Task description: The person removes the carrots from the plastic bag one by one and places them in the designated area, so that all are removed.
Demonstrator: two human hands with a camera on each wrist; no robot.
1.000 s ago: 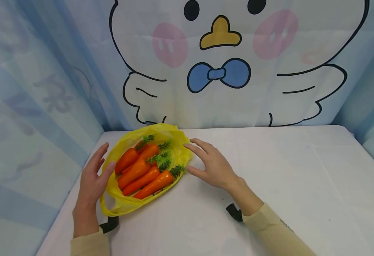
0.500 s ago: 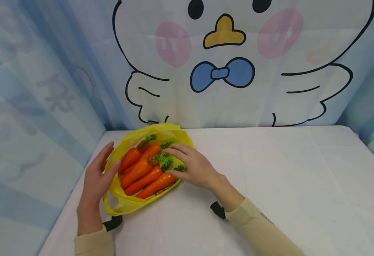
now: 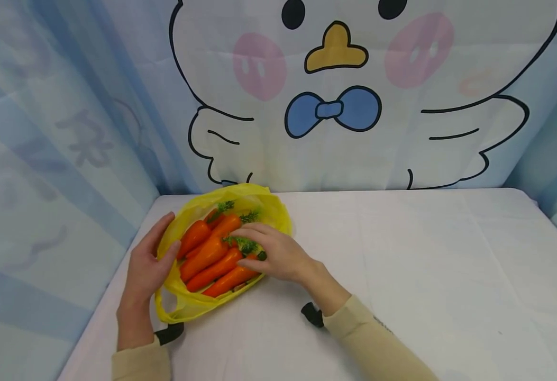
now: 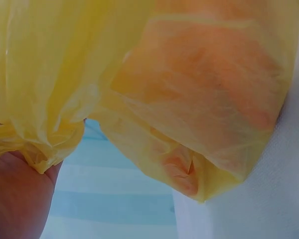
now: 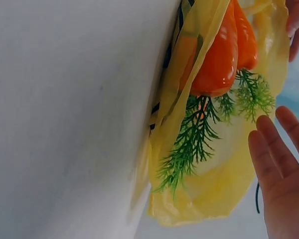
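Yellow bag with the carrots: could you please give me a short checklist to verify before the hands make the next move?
1. Yellow bag open at its mouth: ok, the carrots show inside.
2. Left hand at the bag's left side: ok.
3. Left hand gripping the bag firmly: cannot tell.
4. Right hand at the green leaves: ok.
5. Carrot held by the right hand: not ok, its fingers are extended.
6. Number of carrots underneath: cannot tell, upper ones hide them.

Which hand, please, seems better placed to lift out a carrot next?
Probably the right hand: its fingers reach over the green carrot tops, while the left hand is at the other side of the yellow bag.
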